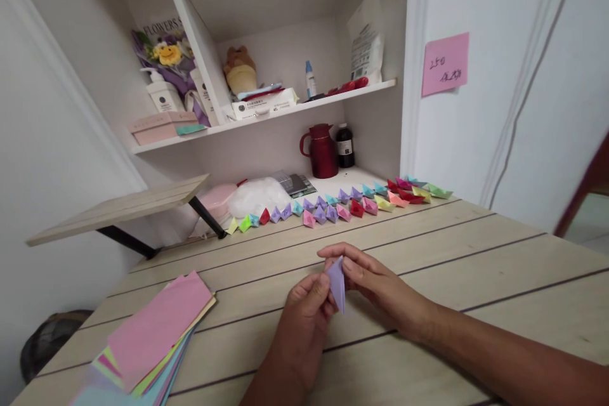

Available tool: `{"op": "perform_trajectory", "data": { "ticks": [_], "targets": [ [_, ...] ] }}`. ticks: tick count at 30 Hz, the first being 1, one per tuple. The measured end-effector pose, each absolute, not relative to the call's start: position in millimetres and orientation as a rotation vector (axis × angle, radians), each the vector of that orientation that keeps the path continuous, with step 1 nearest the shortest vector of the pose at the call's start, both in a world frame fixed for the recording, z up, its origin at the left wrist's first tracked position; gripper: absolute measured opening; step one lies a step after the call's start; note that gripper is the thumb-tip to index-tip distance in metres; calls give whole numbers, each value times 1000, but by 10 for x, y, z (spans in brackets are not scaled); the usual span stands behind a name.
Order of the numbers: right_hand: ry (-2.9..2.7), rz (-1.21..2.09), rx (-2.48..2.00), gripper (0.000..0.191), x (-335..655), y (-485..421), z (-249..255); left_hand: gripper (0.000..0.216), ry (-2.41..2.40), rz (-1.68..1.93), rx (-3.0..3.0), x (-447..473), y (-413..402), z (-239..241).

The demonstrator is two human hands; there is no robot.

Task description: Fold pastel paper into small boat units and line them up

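Both hands meet low over the wooden table (476, 254). Left hand (307, 304) and right hand (375, 282) each pinch the folded lilac paper (337, 282) between thumb and fingertips. Behind it runs a row of paper boats (333, 206). The alcove holds a red jug (322, 151) beside a dark bottle (345, 146).

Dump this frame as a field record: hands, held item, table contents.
left hand: pinching folded lilac paper
right hand: pinching the same paper
paper: stands upright between both hands
table: pale wooden planks
back edge: row of small folded papers, many colours
front left: stack of coloured sheets, pink on top
alcove: red jug, dark bottle
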State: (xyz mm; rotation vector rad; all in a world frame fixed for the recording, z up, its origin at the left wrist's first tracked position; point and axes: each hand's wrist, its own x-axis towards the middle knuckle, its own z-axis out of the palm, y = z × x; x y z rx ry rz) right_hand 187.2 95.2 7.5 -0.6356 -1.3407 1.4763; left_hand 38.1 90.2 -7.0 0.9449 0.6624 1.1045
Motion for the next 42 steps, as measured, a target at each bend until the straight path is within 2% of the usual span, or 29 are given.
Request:
{"op": "perform_trajectory", "data": {
  "ticks": [5,12,23,25,29,31,38,42],
  "targets": [
    [-1353,1597,-502,54,1897,895,110,24,585,1036,885,372,868,-7],
    [-1394,1631,-466,37,1895,921,87,23,573,1042,829,360,886,-18],
    [-1365,1662,-474,35,1895,960,44,17,546,1071,793,354,903,-77],
    [-1398,1583,-526,31,1888,974,37,17,545,1079,827,376,905,-72],
    [-1451,1177,-739,15,1877,1050,-43,21,569,1137,897,433,895,-44],
    [-1422,1077,-814,12,1877,1090,-95,24,596,1163,906,439,890,-37],
    [-1574,913,-861,22,1884,1039,-59,30,585,1056,795,366,881,-50],
    [-1718,724,-883,20,1910,997,-9,26,608,1065,727,394,850,-47]
  ]
}}
